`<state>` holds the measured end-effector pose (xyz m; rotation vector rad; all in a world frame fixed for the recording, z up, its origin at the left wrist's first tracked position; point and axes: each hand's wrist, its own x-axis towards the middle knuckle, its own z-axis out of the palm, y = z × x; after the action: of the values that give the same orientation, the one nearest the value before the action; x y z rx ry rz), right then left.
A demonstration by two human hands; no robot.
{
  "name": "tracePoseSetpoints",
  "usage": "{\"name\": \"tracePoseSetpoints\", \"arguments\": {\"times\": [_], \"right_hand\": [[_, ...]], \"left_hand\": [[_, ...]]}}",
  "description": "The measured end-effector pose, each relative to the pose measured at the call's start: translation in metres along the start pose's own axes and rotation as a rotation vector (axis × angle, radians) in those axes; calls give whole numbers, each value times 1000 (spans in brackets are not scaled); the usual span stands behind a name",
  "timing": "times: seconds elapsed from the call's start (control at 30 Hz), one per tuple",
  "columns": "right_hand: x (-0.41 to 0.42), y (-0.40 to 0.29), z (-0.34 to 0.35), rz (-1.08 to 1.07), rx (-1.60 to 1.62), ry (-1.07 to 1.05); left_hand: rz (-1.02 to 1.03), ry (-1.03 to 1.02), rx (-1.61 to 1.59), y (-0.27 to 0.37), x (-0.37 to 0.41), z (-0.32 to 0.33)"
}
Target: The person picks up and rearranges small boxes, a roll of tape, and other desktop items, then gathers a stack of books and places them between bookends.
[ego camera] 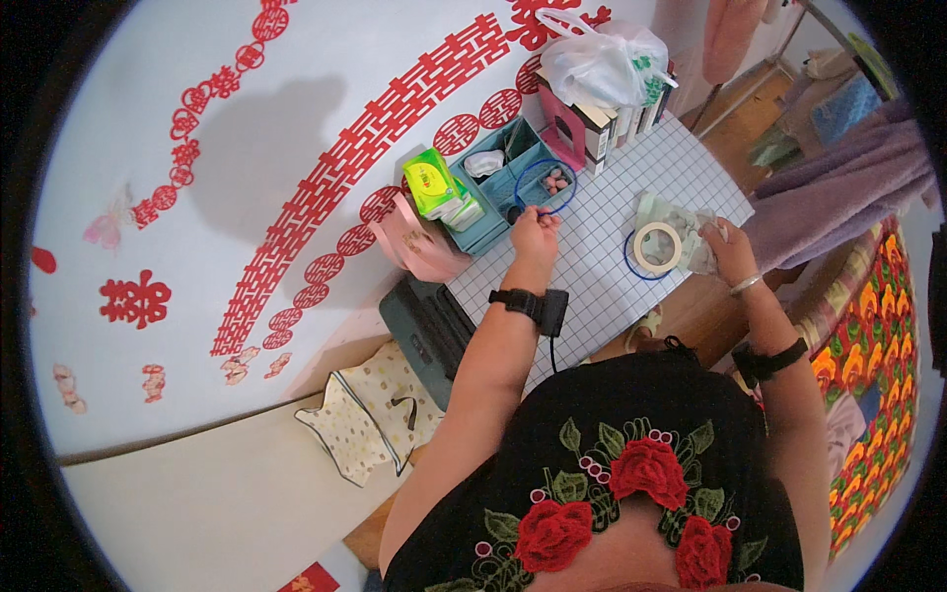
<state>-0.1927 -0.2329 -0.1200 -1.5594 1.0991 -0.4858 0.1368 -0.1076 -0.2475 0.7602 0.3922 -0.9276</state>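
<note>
My left hand (534, 235) grips a thin blue ring (545, 160) by its near edge, in front of a blue-grey compartment organizer (473, 235). Pinkish nut-like pieces (555, 182) show through the ring, in one compartment. On the right, my right hand (728, 250) holds a crumpled clear plastic bag (692, 238) by its side. Beside the bag is a roll of cream tape (657, 267); whether it rests on the bag or the table cannot be told. A second blue ring (627, 259) shows around the tape's left and lower sides, partly hidden.
The white grid-patterned table (599, 296) stands against the wall. Green tissue packs (431, 185) and a pink bag (418, 240) sit by the organizer. Books (598, 140) carry a white plastic bag (603, 63) at the far end. A purple towel (836, 185) hangs on the right.
</note>
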Motion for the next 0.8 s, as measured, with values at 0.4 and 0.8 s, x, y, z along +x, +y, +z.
{"name": "tracePoseSetpoints", "arguments": {"times": [0.4,0.8], "right_hand": [[-19,33,-52,107,-68,-63],[-20,68,-86,173,-30,-22]], "left_hand": [[838,-547,781,6,151,-89],[12,-379,1259,-95,8,4]]}}
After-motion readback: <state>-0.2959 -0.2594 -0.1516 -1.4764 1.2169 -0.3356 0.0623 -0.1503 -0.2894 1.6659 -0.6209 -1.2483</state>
